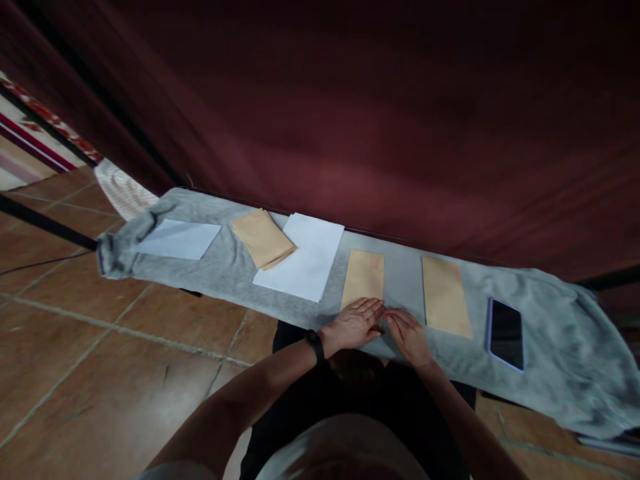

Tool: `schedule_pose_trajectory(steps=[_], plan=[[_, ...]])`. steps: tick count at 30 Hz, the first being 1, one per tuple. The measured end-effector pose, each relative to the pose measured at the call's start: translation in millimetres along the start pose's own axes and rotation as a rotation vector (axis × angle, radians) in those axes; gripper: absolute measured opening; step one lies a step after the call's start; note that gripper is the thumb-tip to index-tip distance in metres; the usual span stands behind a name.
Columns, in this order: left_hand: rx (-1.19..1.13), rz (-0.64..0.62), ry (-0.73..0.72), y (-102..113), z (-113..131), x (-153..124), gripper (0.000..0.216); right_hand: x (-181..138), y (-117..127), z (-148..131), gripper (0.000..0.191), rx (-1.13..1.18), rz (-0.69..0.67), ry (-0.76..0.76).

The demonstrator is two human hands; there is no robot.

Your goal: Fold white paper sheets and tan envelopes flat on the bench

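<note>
A tan paper envelope (363,277) with faint reddish print lies on the grey cloth in front of me. My left hand (354,323), with a dark band at its wrist, rests flat across the envelope's near end, fingers stretched out to the right. Beside its fingertips is my right hand (406,335), its fingers drawn together at the envelope's near right corner. Both hands hide that end of the envelope. To the right of my right hand lies another tan envelope (447,295), apart from it.
A grey cloth (220,273) covers the narrow bench. White sheets (305,257) lie left of my hands, partly under a stack of tan envelopes (263,239). Farther left is another white sheet (180,239). A phone (505,333) lies right. A dark red curtain (350,133) hangs behind.
</note>
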State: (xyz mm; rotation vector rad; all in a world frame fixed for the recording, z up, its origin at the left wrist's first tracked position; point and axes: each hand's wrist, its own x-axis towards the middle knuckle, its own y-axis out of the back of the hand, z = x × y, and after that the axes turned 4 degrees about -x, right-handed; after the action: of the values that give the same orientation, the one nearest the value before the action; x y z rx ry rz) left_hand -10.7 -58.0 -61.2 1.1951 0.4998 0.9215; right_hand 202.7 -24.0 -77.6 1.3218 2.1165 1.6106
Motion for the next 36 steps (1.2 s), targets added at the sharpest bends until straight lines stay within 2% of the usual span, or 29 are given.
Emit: schedule_pose_trajectory(steps=[8,18,23,36], plan=[[0.172,0.062,-0.017,-10.5,15.8,-9.2,0.05,-3.2,-2.1,2.8,0.038,-0.024,0.01,-0.007],[0.311,0.059,-0.084,-3.7,21.6,-13.8,0.032,-2.4,-1.9,-0.5,0.04,-0.018,-0.031,-0.029],[0.285,0.045,-0.073,-4.2,22.8,-14.8,0.036,-4.1,-3.6,-2.8,0.039,-0.004,-0.018,-0.029],[0.398,0.04,-0.092,-4.1,36.1,-14.1,0.04,-13.9,-4.9,-13.0,0.038,-0.032,-0.034,-0.035]])
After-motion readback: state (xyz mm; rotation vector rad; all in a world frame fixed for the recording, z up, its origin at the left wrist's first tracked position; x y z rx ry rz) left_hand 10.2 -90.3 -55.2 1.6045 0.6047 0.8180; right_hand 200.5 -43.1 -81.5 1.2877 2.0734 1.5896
